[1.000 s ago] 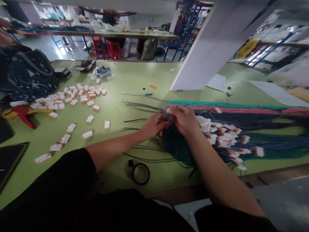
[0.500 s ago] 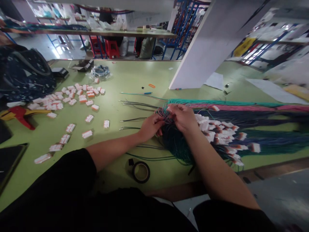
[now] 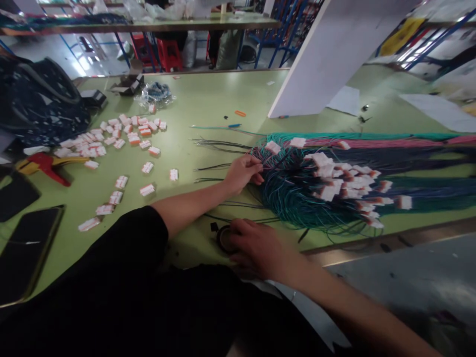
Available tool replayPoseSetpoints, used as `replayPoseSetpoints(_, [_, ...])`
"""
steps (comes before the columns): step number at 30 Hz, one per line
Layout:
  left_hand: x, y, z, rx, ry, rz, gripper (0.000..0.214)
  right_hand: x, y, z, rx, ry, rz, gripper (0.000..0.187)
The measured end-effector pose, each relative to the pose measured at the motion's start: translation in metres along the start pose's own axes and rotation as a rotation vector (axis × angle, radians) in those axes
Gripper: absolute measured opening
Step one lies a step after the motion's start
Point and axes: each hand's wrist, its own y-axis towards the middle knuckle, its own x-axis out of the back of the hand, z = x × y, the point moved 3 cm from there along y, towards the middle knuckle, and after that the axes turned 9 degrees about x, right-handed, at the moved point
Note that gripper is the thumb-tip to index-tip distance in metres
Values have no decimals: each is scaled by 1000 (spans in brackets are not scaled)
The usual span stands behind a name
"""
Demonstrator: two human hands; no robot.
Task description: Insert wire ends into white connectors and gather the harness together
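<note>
Right hand point(image 3: 256, 248), nearest and low at the table's front edge, curls over a roll of dark tape point(image 3: 223, 239), fingers touching it; blur and the angle hide whether it grips the roll or only rests there. A little farther in, the left hand point(image 3: 243, 173) is narrow, thumb and fingertips pinched together on the wires point(image 3: 293, 198) at the left end of their bundle. These lie across the green table point(image 3: 201, 101), dark green nearest, then blue and black, pink, and bright green along the far side. Several thin wire ends point(image 3: 225, 144) stick out leftward past the left hand. On top of the bundle, right of the left hand, sits a heap of white connectors point(image 3: 323, 163) with orange-brown parts.

Left of the hands, well apart from them, a dark flat slab point(image 3: 29, 253) lies near the front, with loose connectors point(image 3: 147, 190) scattered beyond it and massed farther back. Beside that mass is a red and yellow tool point(image 3: 40, 162); behind it stands a dark patterned bag point(image 3: 48, 99).

Beyond the wires lie a blue stick point(image 3: 235, 125) and an orange piece point(image 3: 240, 113), near a leaning white post point(image 3: 312, 64). Farthest back are another table point(image 3: 208, 22), red stools point(image 3: 169, 53) and a blue rack point(image 3: 273, 29).
</note>
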Motion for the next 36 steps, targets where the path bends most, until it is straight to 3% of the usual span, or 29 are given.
replayPoseSetpoints(2, [-1,1,1,-17,-9,20,12,-9,-2,-3,59,50,-69,12])
replayPoseSetpoints(4, [-1,2,2,-30,-9,36,13,0,-7,-17,72,170,-269,16])
replayPoseSetpoints(8, [0,8,3,-57,3,78,14,37,-24,-60,-169,308,-606,18])
replayPoseSetpoints(13, [0,13,4,-52,-18,165,14,61,-25,-90,-345,250,-757,13])
replayPoseSetpoints(20, [1,8,-6,-44,36,191,12,62,-19,-106,-314,20,-747,13])
replayPoseSetpoints(28, [-2,2,-15,-61,146,212,20,64,-19,-106,-275,-151,-720,18])
replayPoseSetpoints(33, [-1,1,-13,-156,155,253,13,65,-17,-103,-339,-246,-651,19])
replayPoseSetpoints(36, [0,2,-12,-216,170,200,14,67,-14,-101,-374,-258,-630,20])
